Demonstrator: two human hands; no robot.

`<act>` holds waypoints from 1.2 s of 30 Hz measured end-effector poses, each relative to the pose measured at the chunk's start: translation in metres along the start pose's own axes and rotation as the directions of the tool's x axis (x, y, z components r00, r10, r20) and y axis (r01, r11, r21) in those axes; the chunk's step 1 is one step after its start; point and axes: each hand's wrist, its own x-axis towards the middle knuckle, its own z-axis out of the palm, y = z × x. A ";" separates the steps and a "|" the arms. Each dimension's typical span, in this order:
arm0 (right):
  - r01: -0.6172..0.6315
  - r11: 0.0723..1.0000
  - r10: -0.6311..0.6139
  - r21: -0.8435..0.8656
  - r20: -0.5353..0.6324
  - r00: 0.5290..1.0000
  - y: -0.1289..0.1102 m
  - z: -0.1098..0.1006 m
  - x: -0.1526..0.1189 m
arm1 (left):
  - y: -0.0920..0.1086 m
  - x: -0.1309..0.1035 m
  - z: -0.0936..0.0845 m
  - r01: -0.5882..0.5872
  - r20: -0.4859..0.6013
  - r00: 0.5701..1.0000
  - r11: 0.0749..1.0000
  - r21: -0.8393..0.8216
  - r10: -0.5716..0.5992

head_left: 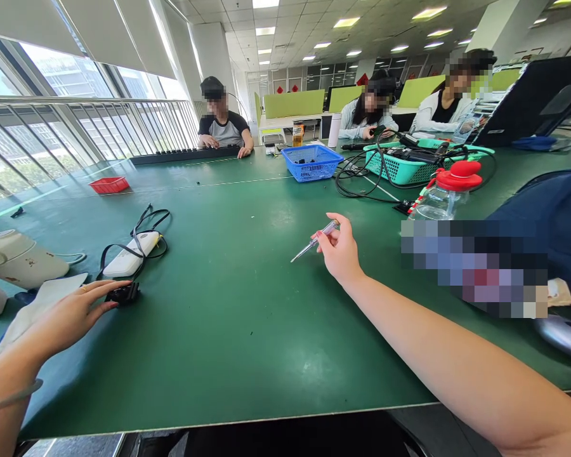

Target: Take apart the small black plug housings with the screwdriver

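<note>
My right hand [340,254] is closed around the clear handle of a small screwdriver [309,247], raised over the middle of the table. Its thin metal shaft points down and left, away from the fingers. At the left, my left hand [71,317] has its fingers over the top of a small black device [126,294] and its thumb along the near side. The device rests on the table, and part of it is hidden under the fingers. Just behind it lies a white power bank [132,255] with a black strap or cable looped over it.
A green table [247,343] stretches ahead. A red tray [109,185], blue basket [311,163] and teal basket [404,166] of cables stand farther back. On the right are a red-lidded bottle [442,197] and dark blue bag [542,222]; a beige bag [21,257] is left. Three people sit opposite.
</note>
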 end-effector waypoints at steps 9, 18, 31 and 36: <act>0.004 1.000 -0.004 0.007 0.010 1.000 -0.001 0.001 -0.001 | 0.009 0.000 -0.008 0.029 -0.002 1.000 0.999 -0.025 -0.029; 0.016 1.000 -0.016 -0.008 -0.001 1.000 -0.001 0.001 -0.002 | 0.042 -0.007 -0.020 0.076 0.050 0.996 0.990 -0.118 -0.070; 0.444 0.854 -0.412 -0.273 0.166 0.896 -0.018 0.001 -0.015 | 0.291 0.031 -0.047 -0.522 -0.121 0.849 0.779 -0.348 0.515; 0.530 0.780 -0.452 -0.332 0.288 0.845 -0.019 0.001 -0.015 | 0.322 0.047 -0.028 -0.539 -0.141 0.838 0.760 -0.362 0.527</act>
